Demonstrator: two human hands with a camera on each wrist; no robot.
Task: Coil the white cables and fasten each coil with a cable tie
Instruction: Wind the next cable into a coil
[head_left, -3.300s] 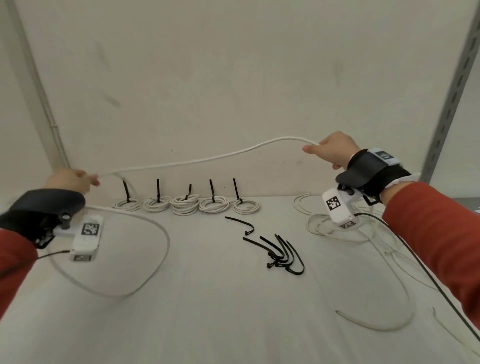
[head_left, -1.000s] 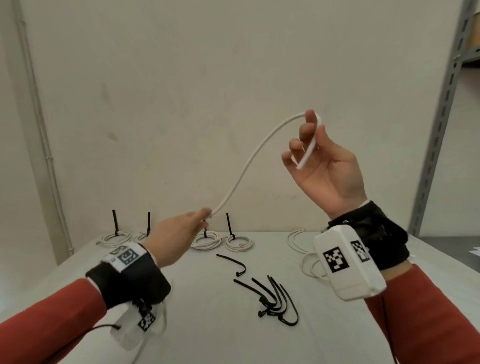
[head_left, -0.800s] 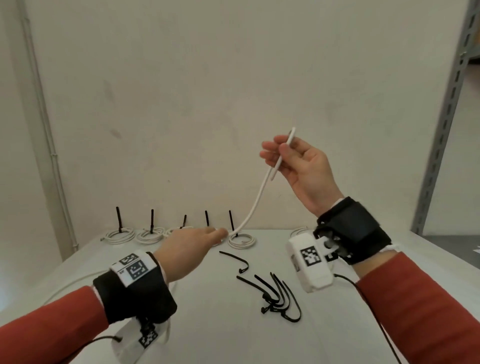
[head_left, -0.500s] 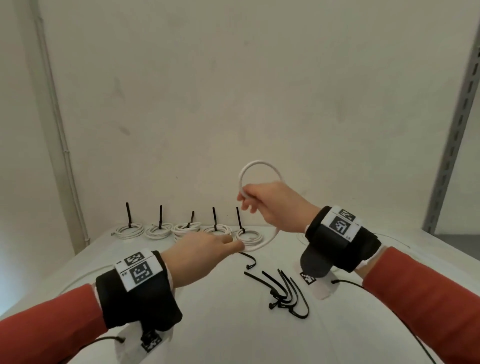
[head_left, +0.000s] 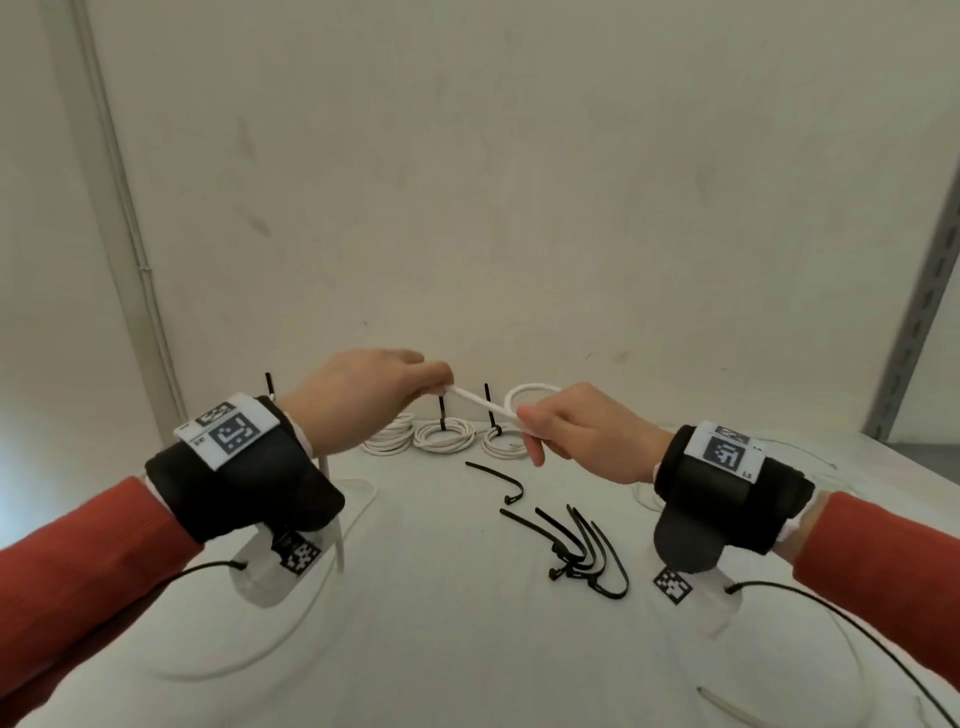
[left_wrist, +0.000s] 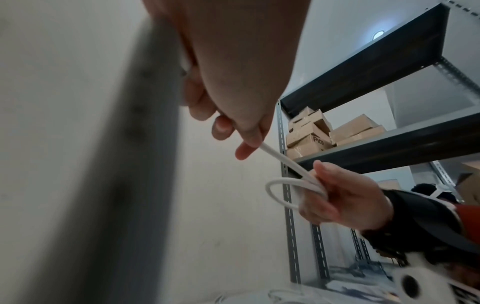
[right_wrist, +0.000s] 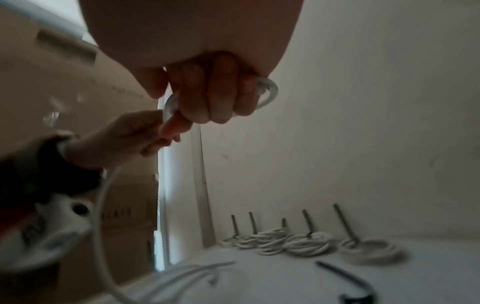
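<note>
The head view is softly, evenly lit, with straight lines bent at the edges. The wrist views are blurred (the right one dim too), and glare is thrown by a lamp (left_wrist: 378, 35).

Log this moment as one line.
step: coiling white cable | right hand: grips small loop | left hand: pinches cable | tied coils: row at rear | black cable ties: loose on table

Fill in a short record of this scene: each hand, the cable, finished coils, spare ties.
left hand: pinches the white cable
right hand: holds a small loop of that cable
slack: hangs from the left hand onto the table
finished coils: five, tied, in a row at the table's far edge
spare cable ties: black, loose, mid-table
</note>
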